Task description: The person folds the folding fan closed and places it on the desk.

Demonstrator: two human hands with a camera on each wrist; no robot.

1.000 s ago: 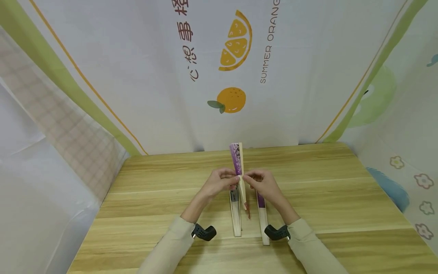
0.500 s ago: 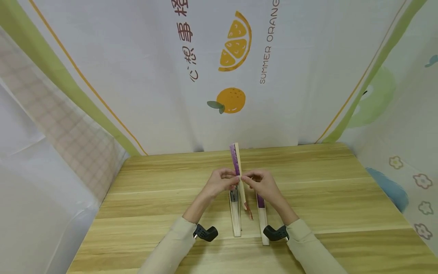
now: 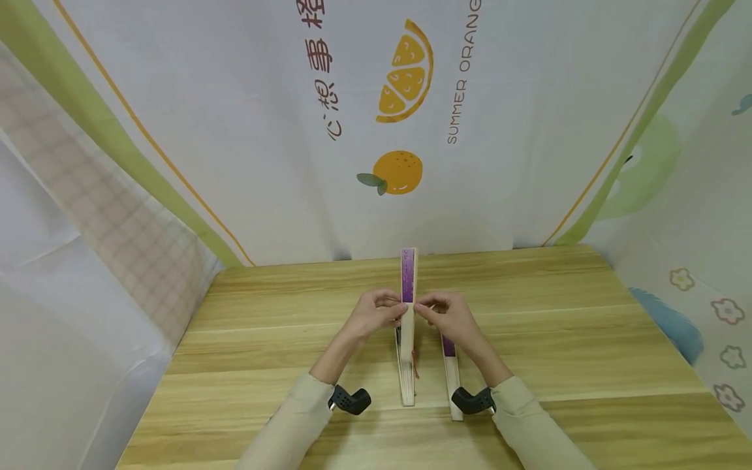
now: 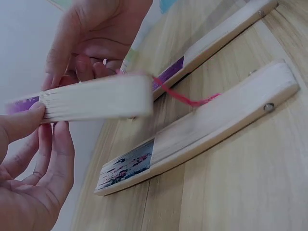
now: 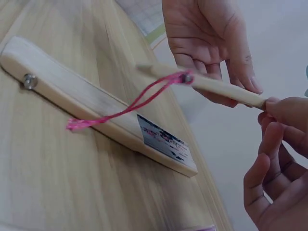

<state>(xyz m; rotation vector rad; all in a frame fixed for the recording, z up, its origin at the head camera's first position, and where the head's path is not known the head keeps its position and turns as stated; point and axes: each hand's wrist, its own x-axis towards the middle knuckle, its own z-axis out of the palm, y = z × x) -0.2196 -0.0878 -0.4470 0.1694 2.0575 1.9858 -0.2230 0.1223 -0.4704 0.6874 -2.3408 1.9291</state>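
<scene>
A closed folding fan (image 3: 408,277) with a purple leaf and pale ribs is held up between both hands above the table. My left hand (image 3: 373,313) pinches its left side, thumb on the ribs near the purple part. From the other side, my right hand (image 3: 451,316) pinches it at the same height. A red tassel (image 5: 82,124) hangs from the fan's rivet end. Below lies a closed fan with a dark floral leaf (image 4: 126,168), partly covered by the held one in the head view. Another purple fan (image 3: 452,382) lies closed under the right hand.
The wood-grain table (image 3: 264,365) reaches back to a white curtain (image 3: 282,196) printed with oranges. A checked cloth (image 3: 111,189) hangs at the left, and a patterned cloth (image 3: 699,228) at the right. Black wrist cameras (image 3: 350,399) sit on both forearms.
The held fan has turned between the fingers: its side slat faced the head camera half a second ago, and its pleated edge faces it now. Both hands stay nearly in place.
</scene>
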